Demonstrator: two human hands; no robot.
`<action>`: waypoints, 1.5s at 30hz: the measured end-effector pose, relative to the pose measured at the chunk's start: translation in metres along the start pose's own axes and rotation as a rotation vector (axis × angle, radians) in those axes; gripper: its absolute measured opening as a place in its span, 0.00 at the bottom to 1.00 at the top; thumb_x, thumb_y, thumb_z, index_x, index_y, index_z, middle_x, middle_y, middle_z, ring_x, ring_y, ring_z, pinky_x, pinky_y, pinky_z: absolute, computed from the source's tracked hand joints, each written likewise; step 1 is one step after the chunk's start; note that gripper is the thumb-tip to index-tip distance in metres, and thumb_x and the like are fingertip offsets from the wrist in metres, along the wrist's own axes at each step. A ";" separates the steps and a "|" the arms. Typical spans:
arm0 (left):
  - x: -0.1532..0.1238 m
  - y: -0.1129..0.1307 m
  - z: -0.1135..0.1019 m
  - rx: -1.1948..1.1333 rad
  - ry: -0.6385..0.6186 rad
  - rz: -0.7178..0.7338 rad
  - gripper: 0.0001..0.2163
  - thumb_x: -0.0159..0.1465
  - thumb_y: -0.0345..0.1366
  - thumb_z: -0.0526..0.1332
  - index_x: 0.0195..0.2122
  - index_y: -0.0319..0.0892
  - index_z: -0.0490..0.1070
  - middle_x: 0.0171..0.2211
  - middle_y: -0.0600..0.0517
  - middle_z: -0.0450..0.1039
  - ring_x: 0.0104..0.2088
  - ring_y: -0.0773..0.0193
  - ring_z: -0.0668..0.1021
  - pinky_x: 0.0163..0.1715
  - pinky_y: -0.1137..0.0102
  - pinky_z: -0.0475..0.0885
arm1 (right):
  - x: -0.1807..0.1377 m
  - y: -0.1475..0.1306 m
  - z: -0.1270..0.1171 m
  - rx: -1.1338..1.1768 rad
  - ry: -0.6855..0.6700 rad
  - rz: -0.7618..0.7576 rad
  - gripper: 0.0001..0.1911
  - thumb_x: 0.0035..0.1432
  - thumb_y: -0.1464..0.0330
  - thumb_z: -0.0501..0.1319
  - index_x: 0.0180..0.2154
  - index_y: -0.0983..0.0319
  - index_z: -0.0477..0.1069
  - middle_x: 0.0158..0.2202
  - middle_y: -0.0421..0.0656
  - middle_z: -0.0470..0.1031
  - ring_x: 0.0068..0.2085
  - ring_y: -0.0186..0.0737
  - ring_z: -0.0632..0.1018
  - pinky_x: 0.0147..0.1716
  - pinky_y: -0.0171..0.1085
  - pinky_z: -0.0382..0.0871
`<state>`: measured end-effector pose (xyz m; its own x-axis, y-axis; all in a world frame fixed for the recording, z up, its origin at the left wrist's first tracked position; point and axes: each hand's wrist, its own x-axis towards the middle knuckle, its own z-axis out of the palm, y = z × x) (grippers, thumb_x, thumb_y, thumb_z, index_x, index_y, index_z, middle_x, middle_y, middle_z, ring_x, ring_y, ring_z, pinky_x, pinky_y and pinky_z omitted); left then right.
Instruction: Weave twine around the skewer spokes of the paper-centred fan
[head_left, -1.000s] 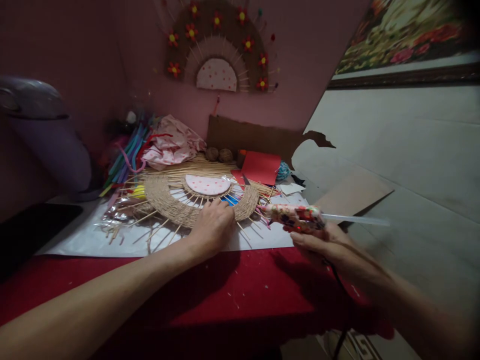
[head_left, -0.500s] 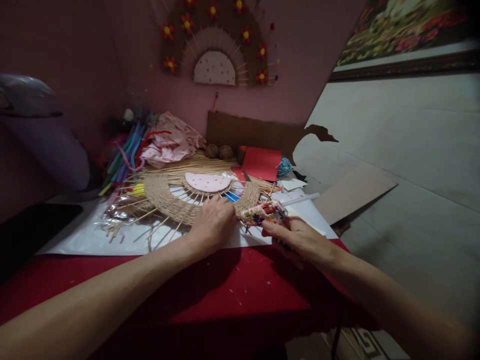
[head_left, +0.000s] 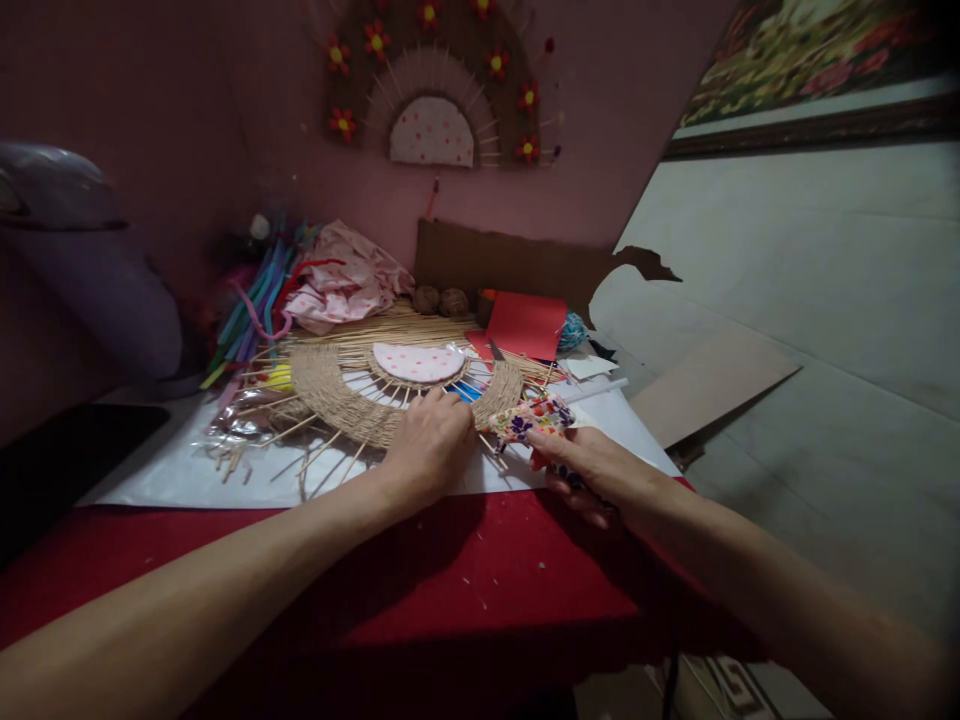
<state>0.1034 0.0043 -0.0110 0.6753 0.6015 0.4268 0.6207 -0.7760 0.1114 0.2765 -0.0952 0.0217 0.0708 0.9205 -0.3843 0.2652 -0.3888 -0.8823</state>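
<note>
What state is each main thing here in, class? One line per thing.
Woven half-ring: lying on the table, stick ends jutting out
Glue gun: held, nozzle towards the left hand
Glue stick: jutting from the gun's rear
Left hand: curled at the half-ring's near edge, fingertips hidden
Right hand: closed around the glue gun
Dotted cloth: crumpled
Twine balls: wound up

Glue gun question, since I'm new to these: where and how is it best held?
Hold the glue gun by its handle, probably from the right, as the right hand does: the nozzle points left, and the glue stick juts out behind.
</note>
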 end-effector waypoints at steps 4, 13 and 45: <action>0.000 0.000 0.000 -0.001 0.001 0.001 0.08 0.61 0.31 0.52 0.27 0.39 0.68 0.31 0.48 0.71 0.36 0.60 0.69 0.34 0.66 0.62 | 0.000 0.000 0.002 0.014 -0.001 0.005 0.21 0.54 0.49 0.54 0.29 0.62 0.64 0.18 0.34 0.59 0.13 0.23 0.57 0.07 0.25 0.50; 0.001 -0.001 0.000 -0.002 0.003 0.001 0.08 0.61 0.30 0.52 0.27 0.40 0.68 0.30 0.48 0.70 0.35 0.60 0.68 0.33 0.67 0.62 | -0.001 0.003 0.006 0.046 0.024 0.015 0.22 0.54 0.49 0.54 0.28 0.62 0.64 0.17 0.33 0.58 0.12 0.23 0.55 0.07 0.25 0.49; 0.002 0.000 0.000 -0.004 -0.014 -0.023 0.09 0.61 0.30 0.52 0.27 0.39 0.69 0.31 0.48 0.71 0.36 0.59 0.69 0.33 0.66 0.62 | -0.003 0.009 0.021 0.098 0.091 0.000 0.21 0.56 0.52 0.53 0.21 0.60 0.56 0.12 0.31 0.55 0.11 0.24 0.55 0.07 0.27 0.50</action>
<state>0.1053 0.0052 -0.0105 0.6661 0.6220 0.4116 0.6350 -0.7624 0.1245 0.2581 -0.1024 0.0096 0.1592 0.9186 -0.3618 0.1703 -0.3865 -0.9064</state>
